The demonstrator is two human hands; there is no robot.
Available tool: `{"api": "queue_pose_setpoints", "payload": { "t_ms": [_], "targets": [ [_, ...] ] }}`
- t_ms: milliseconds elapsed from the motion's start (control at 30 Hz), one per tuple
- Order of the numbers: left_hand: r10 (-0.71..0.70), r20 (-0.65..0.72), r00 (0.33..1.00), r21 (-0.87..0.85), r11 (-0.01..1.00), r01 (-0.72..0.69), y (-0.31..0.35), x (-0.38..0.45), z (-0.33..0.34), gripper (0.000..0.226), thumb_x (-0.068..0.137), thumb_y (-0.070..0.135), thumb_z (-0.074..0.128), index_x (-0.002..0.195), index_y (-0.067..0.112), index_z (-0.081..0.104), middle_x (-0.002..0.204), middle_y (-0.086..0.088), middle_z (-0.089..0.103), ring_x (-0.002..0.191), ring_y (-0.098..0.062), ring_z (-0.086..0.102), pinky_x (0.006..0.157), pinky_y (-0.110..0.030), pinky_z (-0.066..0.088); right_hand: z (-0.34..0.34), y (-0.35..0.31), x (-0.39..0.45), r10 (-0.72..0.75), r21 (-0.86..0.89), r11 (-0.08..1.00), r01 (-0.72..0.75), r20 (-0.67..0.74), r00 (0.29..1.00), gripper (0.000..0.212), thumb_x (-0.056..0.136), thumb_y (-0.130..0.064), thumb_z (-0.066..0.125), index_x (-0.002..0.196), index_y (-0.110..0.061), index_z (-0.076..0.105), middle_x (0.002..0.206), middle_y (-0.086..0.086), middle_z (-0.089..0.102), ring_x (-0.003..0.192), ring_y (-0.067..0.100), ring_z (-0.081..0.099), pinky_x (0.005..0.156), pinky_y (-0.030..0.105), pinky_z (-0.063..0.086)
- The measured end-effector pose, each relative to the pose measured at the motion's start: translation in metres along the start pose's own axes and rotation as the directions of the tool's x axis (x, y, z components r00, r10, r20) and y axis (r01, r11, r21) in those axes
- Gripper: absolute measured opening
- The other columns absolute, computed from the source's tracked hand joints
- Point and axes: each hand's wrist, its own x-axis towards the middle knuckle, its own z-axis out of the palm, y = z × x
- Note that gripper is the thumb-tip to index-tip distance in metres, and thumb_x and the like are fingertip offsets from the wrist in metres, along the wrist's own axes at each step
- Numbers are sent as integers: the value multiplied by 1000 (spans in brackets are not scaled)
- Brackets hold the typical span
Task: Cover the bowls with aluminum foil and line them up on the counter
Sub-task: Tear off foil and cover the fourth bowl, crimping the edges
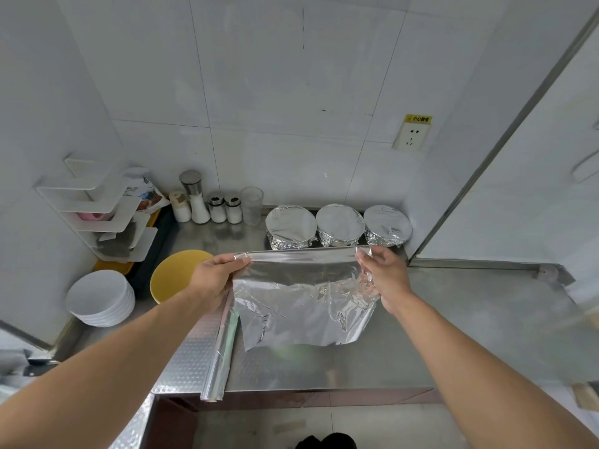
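- Above the steel counter (470, 319), a torn foil sheet (304, 303) is held up, its long top edge stretched left to right and its crumpled lower edge hanging toward the viewer.
- Its top left corner is pinched by the left hand (214, 275); its top right corner is gripped by the right hand (384, 275).
- A foil roll (223, 354) is laid beside the sheet, its axis running from the front edge toward the wall.
- Three foil-covered bowls (338, 223) are lined up at the back.
- A yellow bowl (173, 277) and stacked white bowls (100, 298) are left uncovered.
- Chinese characters are printed on a yellow label above the wall socket (410, 137); they cannot be read clearly.
- White tiled walls are seen.
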Motion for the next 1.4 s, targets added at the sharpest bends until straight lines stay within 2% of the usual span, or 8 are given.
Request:
{"api": "queue_pose_setpoints", "payload": {
  "t_ms": [267,500,600,700,967,1100,1233,1400],
  "targets": [
    [4,-8,1000,50,999,-4,-5,2,-8,49,66,1,87,98,13,53,77,-11,72,72,-22,70,57,-23,55,6,-7,-4,-31,30,999,30,26,999,22,90,-19,77,102,-24,59,86,1,70,70,11,60,62,29,51],
    [-212,372,904,707,695,-128,10,-9,1,86,49,58,98,118,16,68,107,-4,77,99,-17,71,97,-35,53,18,-41,-7,-223,-214,926,312,359,906,28,86,-28,81,105,-34,62,99,0,75,67,-1,65,67,26,50],
    [-164,464,871,687,688,-236,18,-26,50,38,84,47,83,97,13,71,82,-2,69,76,-12,63,77,-27,52,33,-59,-13,-234,-267,871,412,512,827,29,85,-33,81,108,-35,64,96,2,76,69,6,68,65,30,51],
    [-50,472,880,633,714,-300,13,-27,81,49,85,49,80,77,3,62,62,-2,35,57,-15,29,55,-27,25,38,-67,-15,-208,-268,862,430,586,783,26,86,-36,80,108,-29,66,84,0,77,57,24,58,53,31,46],
    [-25,281,959,473,874,-116,1,-7,59,69,64,57,93,87,-3,68,73,-11,40,64,-25,27,61,-35,23,-25,-47,15,84,-487,840,240,553,829,61,69,-77,73,100,-26,77,107,-14,75,101,8,70,85,27,50],
    [-29,217,976,371,927,-55,-16,29,36,74,56,57,98,90,-1,69,106,-11,47,92,-29,36,79,-44,33,-39,-21,22,222,-314,948,-59,513,829,52,75,-41,85,116,-11,73,111,8,77,86,20,69,67,29,56],
    [-29,214,976,294,955,-36,-12,15,45,76,52,59,99,103,18,61,103,-8,49,90,-27,39,80,-42,36,-32,-10,17,183,-201,974,-103,435,882,42,77,-31,84,107,-4,75,104,10,78,90,19,73,73,31,59],
    [-17,191,981,279,960,-37,-8,3,54,67,37,57,102,64,19,54,68,-8,38,64,-23,29,60,-34,30,-24,-9,12,152,-126,986,-112,380,912,34,84,-26,80,109,-4,74,96,6,79,79,12,74,64,28,57]
  ]
}}
